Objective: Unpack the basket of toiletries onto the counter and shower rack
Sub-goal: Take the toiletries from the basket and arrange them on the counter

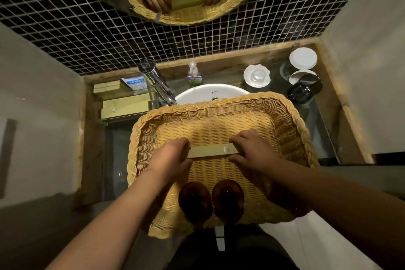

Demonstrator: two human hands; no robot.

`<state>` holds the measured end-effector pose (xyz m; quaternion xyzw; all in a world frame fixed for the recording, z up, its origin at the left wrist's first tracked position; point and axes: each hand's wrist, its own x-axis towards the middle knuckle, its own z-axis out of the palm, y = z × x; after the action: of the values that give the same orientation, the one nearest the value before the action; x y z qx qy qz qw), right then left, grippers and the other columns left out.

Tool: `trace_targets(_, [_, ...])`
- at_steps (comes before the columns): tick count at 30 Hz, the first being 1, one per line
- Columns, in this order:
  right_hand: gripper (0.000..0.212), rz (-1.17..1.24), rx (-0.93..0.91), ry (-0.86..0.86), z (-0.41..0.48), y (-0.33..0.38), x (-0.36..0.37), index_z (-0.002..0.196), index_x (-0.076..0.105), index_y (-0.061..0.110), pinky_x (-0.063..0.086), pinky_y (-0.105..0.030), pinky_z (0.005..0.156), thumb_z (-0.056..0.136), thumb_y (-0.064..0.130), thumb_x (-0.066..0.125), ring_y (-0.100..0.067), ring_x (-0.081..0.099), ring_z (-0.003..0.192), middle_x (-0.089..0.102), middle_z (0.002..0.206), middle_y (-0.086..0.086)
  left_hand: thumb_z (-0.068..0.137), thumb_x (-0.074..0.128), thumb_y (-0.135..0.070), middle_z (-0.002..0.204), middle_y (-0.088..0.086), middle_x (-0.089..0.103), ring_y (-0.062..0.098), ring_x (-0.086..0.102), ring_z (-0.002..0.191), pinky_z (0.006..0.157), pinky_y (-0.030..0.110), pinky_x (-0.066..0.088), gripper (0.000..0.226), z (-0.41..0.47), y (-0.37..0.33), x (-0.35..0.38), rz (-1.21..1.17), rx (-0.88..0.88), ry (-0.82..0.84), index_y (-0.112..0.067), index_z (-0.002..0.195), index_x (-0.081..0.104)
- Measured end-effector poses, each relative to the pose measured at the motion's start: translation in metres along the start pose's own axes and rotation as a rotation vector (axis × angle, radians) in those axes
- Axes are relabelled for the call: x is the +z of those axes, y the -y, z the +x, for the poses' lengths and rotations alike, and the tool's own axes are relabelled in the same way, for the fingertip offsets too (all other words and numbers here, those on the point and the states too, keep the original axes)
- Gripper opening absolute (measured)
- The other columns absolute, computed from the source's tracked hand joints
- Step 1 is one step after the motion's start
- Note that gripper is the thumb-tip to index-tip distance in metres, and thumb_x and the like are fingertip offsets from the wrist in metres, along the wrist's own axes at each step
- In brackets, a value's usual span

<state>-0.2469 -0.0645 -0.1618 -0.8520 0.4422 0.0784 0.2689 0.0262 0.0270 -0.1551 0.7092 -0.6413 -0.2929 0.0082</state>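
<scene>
Wicker basket [291, 120] over sink [197, 92], faucet [156, 82] beside

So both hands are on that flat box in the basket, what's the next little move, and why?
Probably lift the flat box straight up out of the basket. The left hand and right hand each pinch one end, and similar boxes already sit on the counter to the left.

- pretty dim, warm yellowish light overall
- basket [221, 129] is the brightest bit, lit from above
- corners and bottom edge drop into dark shadow
- heavy wide-angle bend in the walls
- arms near the lens look soft
</scene>
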Motion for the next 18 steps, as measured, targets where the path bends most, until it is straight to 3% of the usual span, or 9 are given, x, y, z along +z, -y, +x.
trace_targets(3, [0.055,-0.017,-0.021,-0.006,0.000,0.000,0.003,0.137,0.054,0.028,0.035,-0.027,0.084,0.089,0.050,0.064,-0.013,0.039,0.114,0.055,0.122,0.006,0.084,0.073,-0.033,0.122,-0.009,0.059,0.015,0.053,0.114,0.087,0.037,0.053,0.049,0.000,-0.007,0.002,0.012,0.056,0.021,-0.029,0.128,0.053])
trace_targets(10, [0.056,-0.054,-0.098,-0.098,0.007,0.008,-0.014,0.145,0.047,0.027,0.044,-0.028,0.085,0.094,0.047,0.058,-0.015,0.046,0.111,0.053,0.125,0.002,0.079,0.077,-0.028,0.130,-0.007,0.052,0.015,0.048,0.118,0.085,0.024,0.046,0.061,-0.001,-0.010,-0.037,0.174,0.170,-0.204,-0.032,0.134,0.051])
trace_targets(14, [0.059,-0.122,-0.315,-0.279,0.029,0.046,-0.045,0.146,0.048,0.015,0.053,-0.037,0.077,0.093,0.035,0.064,-0.025,0.058,0.100,0.063,0.119,-0.011,0.081,0.064,-0.030,0.125,-0.001,0.059,0.021,0.051,0.115,0.086,0.035,0.048,0.051,-0.012,0.016,-0.090,0.208,0.258,-0.369,-0.026,0.132,0.058])
trace_targets(16, [0.053,-0.157,-0.411,-0.326,0.047,0.076,-0.062,0.145,0.050,0.017,0.055,-0.037,0.075,0.096,0.034,0.060,-0.025,0.062,0.100,0.067,0.117,-0.010,0.081,0.068,-0.025,0.126,0.000,0.059,0.022,0.052,0.116,0.087,0.038,0.051,0.052,-0.019,0.041,-0.116,0.238,0.221,-0.431,-0.026,0.133,0.058])
trace_targets(18, [0.049,-0.187,-0.514,-0.318,0.071,0.108,-0.078,0.145,0.050,0.018,0.056,-0.038,0.082,0.098,0.031,0.056,-0.028,0.062,0.107,0.065,0.124,-0.014,0.078,0.069,-0.018,0.128,0.001,0.059,0.024,0.051,0.120,0.092,0.043,0.051,0.056,-0.024,0.069,-0.140,0.246,0.156,-0.465,-0.024,0.133,0.058])
